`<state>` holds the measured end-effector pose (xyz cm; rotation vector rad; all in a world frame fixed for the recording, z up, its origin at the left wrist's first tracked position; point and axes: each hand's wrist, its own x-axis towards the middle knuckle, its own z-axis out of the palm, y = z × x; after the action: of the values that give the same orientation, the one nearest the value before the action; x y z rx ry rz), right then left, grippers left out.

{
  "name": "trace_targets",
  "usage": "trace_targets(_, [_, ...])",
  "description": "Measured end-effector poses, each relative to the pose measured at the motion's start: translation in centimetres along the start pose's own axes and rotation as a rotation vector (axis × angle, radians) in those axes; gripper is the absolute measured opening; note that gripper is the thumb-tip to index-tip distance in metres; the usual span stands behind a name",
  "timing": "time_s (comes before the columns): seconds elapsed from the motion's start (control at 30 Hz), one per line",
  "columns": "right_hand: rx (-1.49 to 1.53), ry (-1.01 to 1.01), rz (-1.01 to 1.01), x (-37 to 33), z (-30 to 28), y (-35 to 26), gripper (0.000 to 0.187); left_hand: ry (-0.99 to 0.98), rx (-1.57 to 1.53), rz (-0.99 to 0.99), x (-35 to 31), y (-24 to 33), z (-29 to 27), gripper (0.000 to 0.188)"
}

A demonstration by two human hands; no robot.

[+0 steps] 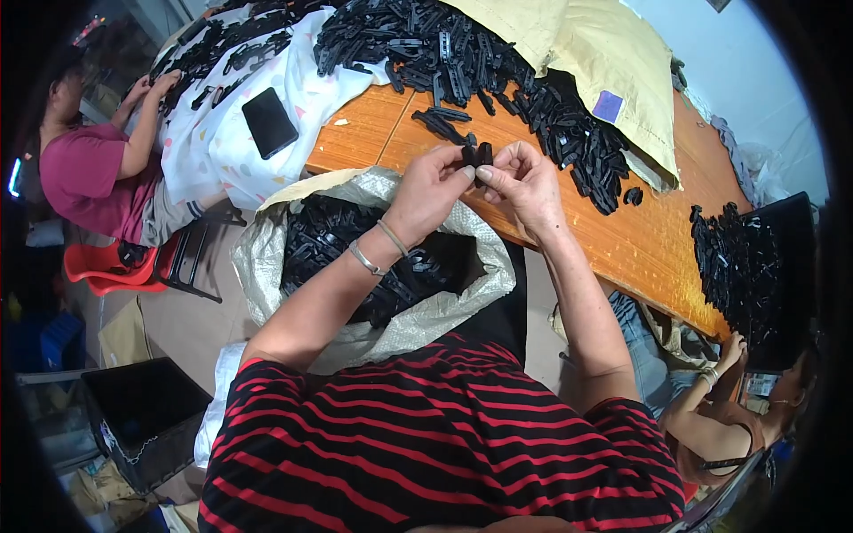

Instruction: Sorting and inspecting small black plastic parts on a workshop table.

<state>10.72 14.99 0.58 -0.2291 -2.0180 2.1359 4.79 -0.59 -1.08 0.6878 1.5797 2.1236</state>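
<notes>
Over the near edge of the wooden table, my left hand (433,191) and my right hand (524,184) meet, thumbs close together. Between their fingertips are small black plastic parts (478,156); fingers partly cover them, so I cannot tell whether it is one piece or two joined. Both hands are closed in a pinch. Just beyond them, a few loose black parts (442,123) lie on the table. Below my left forearm stands a wide-mouthed woven sack (487,251), filled with similar black plastic pieces (324,233).
A large heap of black parts (404,40) covers the far tabletop (657,244), beside yellowish sacks (613,67). A dark phone (269,123) lies on a white cloth at left. One person (93,173) sits left, another (720,426) right. A black crate (147,413) stands on the floor.
</notes>
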Motion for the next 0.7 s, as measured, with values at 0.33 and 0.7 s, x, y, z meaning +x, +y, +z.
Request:
trace_targets(0.33, [0.069,-0.06,-0.056,-0.5,0.3,0.2,0.019,0.0,-0.16,-0.121,-0.3,0.7,-0.2,0.026])
trace_targets(0.7, [-0.298,0.06,-0.19,-0.6,0.4,-0.9,0.021,0.104,-0.219,-0.014,-0.1,0.8,-0.4,0.041])
